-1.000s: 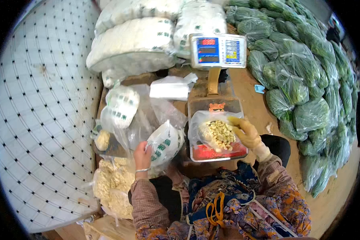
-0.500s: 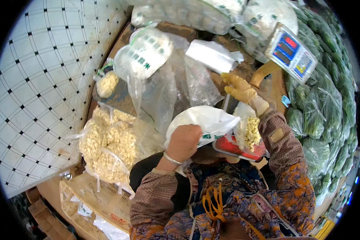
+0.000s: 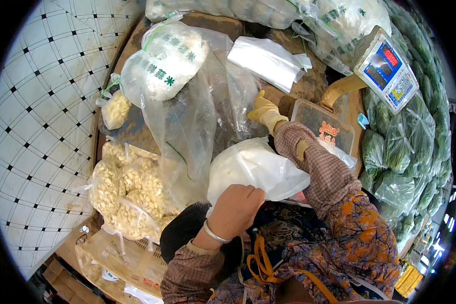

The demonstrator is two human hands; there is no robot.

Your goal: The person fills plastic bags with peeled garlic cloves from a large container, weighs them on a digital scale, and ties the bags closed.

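Observation:
My left hand (image 3: 236, 210), bare with a silver bangle at the wrist, is closed on the near edge of a bulging white plastic bag (image 3: 251, 162). The bag's contents are hidden. My right hand (image 3: 266, 110), in a yellow glove, reaches across the table beyond that bag. Its fingers are apart, beside the edge of a large clear plastic bag (image 3: 233, 93); whether they touch it I cannot tell. Near the left hand sit clear bags of pale peeled cloves (image 3: 137, 197). Under my right forearm, a small clear bag shows only in part.
A scale display (image 3: 390, 71) stands at the right on a post, beside a clear-lidded box (image 3: 321, 126). Folded white bags (image 3: 268, 61) lie at the back. A filled white bag (image 3: 164, 61) is far left. Bagged green vegetables (image 3: 390, 167) line the right; a plastic crate (image 3: 131, 258) is near left.
My right hand has moved left and slightly away, from beside the small bag of cloves to the clear bag. The forearm now covers that area. My left hand stays on the white bag.

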